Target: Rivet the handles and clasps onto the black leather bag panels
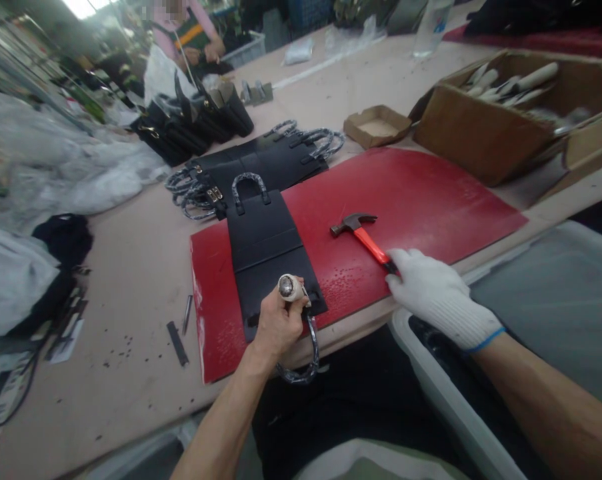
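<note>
My left hand (277, 321), bare, is closed round a metal punch (288, 287) held upright on the near end of a flat black bag panel (267, 250). The panel lies on a red mat (411, 200) and has a braided handle (249, 183) at its far end; another braided handle (305, 353) loops off the near table edge below my left hand. My right hand (438, 293), in a white knit glove, grips the red shaft of a claw hammer (361, 233) that rests on the mat, its head pointing away from me.
More black panels with braided handles (261, 160) are stacked beyond the mat. Finished black bags (195, 120) stand behind them. A small cardboard tray (378, 125) and a big carton of tools (511, 107) sit at right. Small tools (178, 340) lie left of the mat. Another person (185, 33) works at the far end.
</note>
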The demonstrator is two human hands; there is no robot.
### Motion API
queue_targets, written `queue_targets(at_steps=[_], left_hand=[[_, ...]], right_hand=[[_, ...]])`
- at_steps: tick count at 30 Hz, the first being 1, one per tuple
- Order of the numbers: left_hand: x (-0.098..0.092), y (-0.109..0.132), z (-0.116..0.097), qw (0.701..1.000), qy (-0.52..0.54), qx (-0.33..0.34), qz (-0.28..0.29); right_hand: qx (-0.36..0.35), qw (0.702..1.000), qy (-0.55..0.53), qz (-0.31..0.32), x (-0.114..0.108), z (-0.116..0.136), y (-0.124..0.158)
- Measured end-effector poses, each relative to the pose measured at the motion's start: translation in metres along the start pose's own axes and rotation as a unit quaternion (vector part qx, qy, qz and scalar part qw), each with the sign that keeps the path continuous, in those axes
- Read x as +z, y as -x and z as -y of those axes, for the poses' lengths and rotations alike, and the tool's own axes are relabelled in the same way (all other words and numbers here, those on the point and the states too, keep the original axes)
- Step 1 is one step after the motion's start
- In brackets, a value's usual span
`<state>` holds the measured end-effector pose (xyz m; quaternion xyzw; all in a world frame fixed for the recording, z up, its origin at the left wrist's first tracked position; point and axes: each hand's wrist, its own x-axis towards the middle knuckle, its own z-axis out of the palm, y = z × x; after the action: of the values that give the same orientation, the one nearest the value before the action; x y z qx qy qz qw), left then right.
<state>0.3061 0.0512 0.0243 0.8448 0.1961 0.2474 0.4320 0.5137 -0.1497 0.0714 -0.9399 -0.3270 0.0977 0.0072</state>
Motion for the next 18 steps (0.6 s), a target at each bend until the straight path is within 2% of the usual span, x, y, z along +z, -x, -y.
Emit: queue_targets(at_steps=[2,3,4,6,7,8,9,12,15,17,18], left_hand=[[0.000,0.000,0.000,1.000,0.003,-0.002,0.004],[0.000,-0.001,0.000,1.000,0.003,-0.001,0.005],[0.000,-0.001,0.000,1.000,0.003,0.000,0.007],[0.000,-0.002,0.001,1.000,0.004,0.001,0.009],[0.000,-0.003,0.001,1.000,0.005,0.003,0.010],[0.000,-0.003,0.001,1.000,0.007,0.005,0.009],[0.000,-0.004,0.001,1.000,0.010,0.006,0.009],[-0.001,-0.005,-0.003,1.000,0.011,0.008,0.016],[-0.001,-0.005,-0.006,1.000,0.006,0.007,0.021],[-0.002,-0.006,-0.008,1.000,0.007,0.007,0.026],[-0.002,-0.006,-0.008,1.000,0.010,0.007,0.028]], right_hand=[[0.000,0.993,-0.120,0.020,-0.002,0.001,-0.005],[0.013,0.972,-0.232,0.042,-0.002,0.001,-0.007],[0.034,0.927,-0.364,0.077,-0.002,0.002,-0.010],[0.088,0.789,-0.588,0.155,-0.001,0.006,-0.013],[0.108,0.727,-0.652,0.185,0.000,0.010,-0.013],[0.121,0.689,-0.685,0.203,-0.001,0.014,-0.013],[0.125,0.675,-0.696,0.210,-0.001,0.020,-0.013],[0.127,0.676,-0.700,0.194,-0.004,0.036,-0.008],[0.117,0.696,-0.689,0.166,-0.017,0.049,0.003],[0.073,0.735,-0.664,0.120,-0.035,0.053,0.015],[0.031,0.765,-0.638,0.079,-0.045,0.053,0.022]])
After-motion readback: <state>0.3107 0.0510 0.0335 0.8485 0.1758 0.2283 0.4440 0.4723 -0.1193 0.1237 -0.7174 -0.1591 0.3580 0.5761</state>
